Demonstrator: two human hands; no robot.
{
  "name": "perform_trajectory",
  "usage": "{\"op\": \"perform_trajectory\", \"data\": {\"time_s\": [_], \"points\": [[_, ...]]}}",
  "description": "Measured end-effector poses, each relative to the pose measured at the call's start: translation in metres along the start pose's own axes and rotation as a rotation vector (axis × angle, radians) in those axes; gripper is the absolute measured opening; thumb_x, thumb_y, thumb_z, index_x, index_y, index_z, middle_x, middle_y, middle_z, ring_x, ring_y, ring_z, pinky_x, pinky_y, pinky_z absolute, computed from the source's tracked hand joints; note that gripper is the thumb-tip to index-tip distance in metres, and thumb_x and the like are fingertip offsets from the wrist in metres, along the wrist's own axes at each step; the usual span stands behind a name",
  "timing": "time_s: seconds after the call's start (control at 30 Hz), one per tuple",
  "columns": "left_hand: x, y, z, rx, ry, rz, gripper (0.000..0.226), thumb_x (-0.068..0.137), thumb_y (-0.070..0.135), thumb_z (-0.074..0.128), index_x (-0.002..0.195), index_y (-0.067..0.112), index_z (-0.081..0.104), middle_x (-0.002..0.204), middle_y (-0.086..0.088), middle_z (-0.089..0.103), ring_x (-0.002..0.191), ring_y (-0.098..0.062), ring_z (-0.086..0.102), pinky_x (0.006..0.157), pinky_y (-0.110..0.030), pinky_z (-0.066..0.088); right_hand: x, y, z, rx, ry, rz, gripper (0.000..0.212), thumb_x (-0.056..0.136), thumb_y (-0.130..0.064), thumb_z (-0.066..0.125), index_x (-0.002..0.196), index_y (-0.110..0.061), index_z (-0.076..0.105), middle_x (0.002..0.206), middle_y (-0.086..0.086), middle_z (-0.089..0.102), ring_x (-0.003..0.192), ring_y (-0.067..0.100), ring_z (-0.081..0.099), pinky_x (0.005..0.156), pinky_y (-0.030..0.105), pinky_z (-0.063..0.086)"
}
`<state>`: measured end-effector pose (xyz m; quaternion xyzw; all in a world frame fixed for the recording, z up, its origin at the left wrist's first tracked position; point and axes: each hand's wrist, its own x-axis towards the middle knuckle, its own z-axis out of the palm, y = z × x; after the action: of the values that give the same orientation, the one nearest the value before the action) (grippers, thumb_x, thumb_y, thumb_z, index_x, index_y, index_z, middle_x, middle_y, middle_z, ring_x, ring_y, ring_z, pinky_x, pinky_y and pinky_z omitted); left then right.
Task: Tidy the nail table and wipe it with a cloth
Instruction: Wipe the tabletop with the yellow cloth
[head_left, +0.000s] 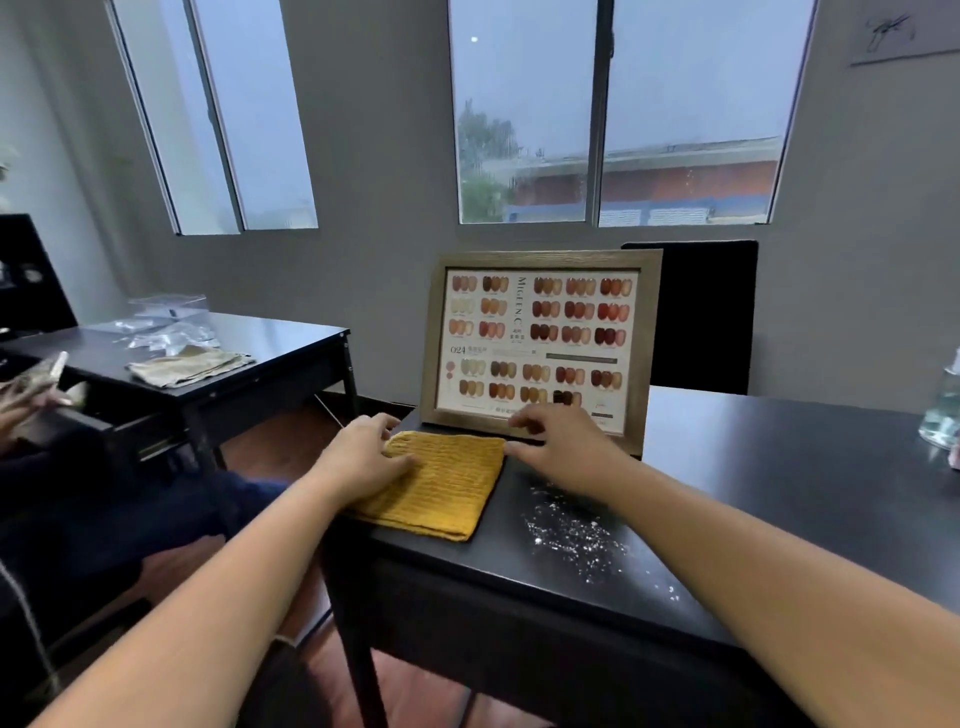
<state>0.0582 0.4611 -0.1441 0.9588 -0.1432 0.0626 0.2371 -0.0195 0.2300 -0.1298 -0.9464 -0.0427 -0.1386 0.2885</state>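
Entry: yellow ribbed cloth (447, 483), folded, lying flat on the black nail table (779, 467) directly in front of the framed colour chart (540, 338), at the chart's left half. Left hand (363, 457): palm-down on the cloth, in front of the chart's left corner, fingers fairly straight, gripping nothing. Right hand (563, 447): in front of the chart's lower rail, fingers loose and spread, thumb just at the cloth's corner, holding nothing we can see. Hands apart. White flecks (576, 535): scattered in front of the chart's right half, clear of the cloth. Handling note, our judgement: we take the cloth up whole, press it flat, draw it through the flecks in overlapping strokes away from the chart, fold the debris inward, and avoid knocking the chart
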Motion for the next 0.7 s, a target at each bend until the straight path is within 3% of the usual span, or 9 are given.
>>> {"op": "perform_trajectory", "data": {"time_s": [0.07, 0.17, 0.3, 0.4, 0.5, 0.57, 0.63, 0.7], "points": [[-0.004, -0.002, 0.004, 0.051, -0.013, -0.025, 0.064, 0.079, 0.049, 0.065, 0.131, 0.016, 0.049, 0.123, -0.005, 0.054, 0.112, -0.020, 0.053, 0.096, -0.031, 0.043, 0.007, -0.011, 0.012, -0.029, -0.086, 0.053, 0.052, 0.086, -0.039, 0.065, 0.130, -0.014, 0.053, 0.132, 0.006, 0.056, 0.116, 0.022, 0.054, 0.096, 0.030, 0.044], [-0.006, -0.001, 0.008, 0.113, 0.019, -0.053, 0.062, 0.080, 0.053, 0.063, 0.125, 0.012, 0.055, 0.121, -0.009, 0.056, 0.112, -0.023, 0.053, 0.095, -0.033, 0.043, 0.017, -0.025, 0.028, -0.141, -0.149, 0.117, 0.055, 0.084, -0.040, 0.066, 0.128, -0.010, 0.053, 0.129, 0.010, 0.057, 0.115, 0.026, 0.054, 0.098, 0.037, 0.045], [-0.005, 0.008, 0.008, 0.111, -0.017, -0.120, 0.045, 0.082, 0.046, 0.064, 0.109, 0.010, 0.059, 0.107, -0.009, 0.063, 0.096, -0.023, 0.057, 0.076, -0.029, 0.044, 0.024, -0.036, 0.036, -0.208, -0.192, 0.184, 0.052, 0.085, -0.037, 0.067, 0.122, -0.002, 0.057, 0.121, 0.014, 0.061, 0.110, 0.028, 0.057, 0.095, 0.038, 0.047], [-0.010, 0.009, 0.003, 0.062, -0.043, -0.164, 0.033, 0.080, 0.043, 0.067, 0.084, 0.011, 0.058, 0.089, -0.005, 0.062, 0.079, -0.018, 0.056, 0.062, -0.028, 0.041, 0.021, -0.040, 0.035, -0.160, -0.208, 0.173, 0.039, 0.083, -0.031, 0.070, 0.110, -0.003, 0.064, 0.109, 0.012, 0.067, 0.099, 0.025, 0.061, 0.083, 0.034, 0.051], [-0.018, 0.008, -0.009, -0.103, -0.051, -0.151, 0.033, 0.079, 0.042, 0.068, 0.082, 0.010, 0.067, 0.084, -0.005, 0.068, 0.077, -0.016, 0.062, 0.064, -0.030, 0.047, 0.012, -0.039, 0.022, 0.107, -0.182, 0.182, 0.017, 0.084, -0.026, 0.068, 0.095, -0.013, 0.064, 0.094, 0.002, 0.067, 0.083, 0.015, 0.062, 0.063, 0.025, 0.048], [-0.024, 0.016, -0.022, -0.317, -0.055, -0.132, 0.030, 0.080, 0.041, 0.068, 0.089, 0.013, 0.068, 0.087, -0.004, 0.069, 0.079, -0.016, 0.064, 0.067, -0.031, 0.051, 0.004, -0.039, 0.003, 0.317, -0.180, 0.209, 0.008, 0.086, -0.023, 0.066, 0.090, -0.018, 0.060, 0.091, 0.000, 0.067, 0.080, 0.012, 0.063, 0.064, 0.024, 0.050], [-0.030, 0.034, -0.033, -0.521, -0.098, -0.118, 0.028, 0.081, 0.040, 0.068, 0.094, 0.016, 0.066, 0.093, -0.004, 0.068, 0.085, -0.019, 0.065, 0.072, -0.034, 0.054, -0.007, -0.037, -0.021, 0.523, -0.143, 0.256, 0.011, 0.088, -0.018, 0.064, 0.097, -0.017, 0.059, 0.096, 0.004, 0.067, 0.085, 0.016, 0.065, 0.071, 0.029, 0.055], [-0.034, 0.063, -0.038, -0.636, -0.159, -0.087, 0.028, 0.082, 0.038, 0.067, 0.098, 0.015, 0.063, 0.098, -0.006, 0.068, 0.090, -0.022, 0.065, 0.081, -0.038, 0.054, -0.022, -0.031, -0.048, 0.673, -0.057, 0.283, 0.017, 0.090, -0.015, 0.061, 0.106, -0.017, 0.058, 0.098, 0.005, 0.067, 0.083, 0.018, 0.066, 0.065, 0.029, 0.055]]}}
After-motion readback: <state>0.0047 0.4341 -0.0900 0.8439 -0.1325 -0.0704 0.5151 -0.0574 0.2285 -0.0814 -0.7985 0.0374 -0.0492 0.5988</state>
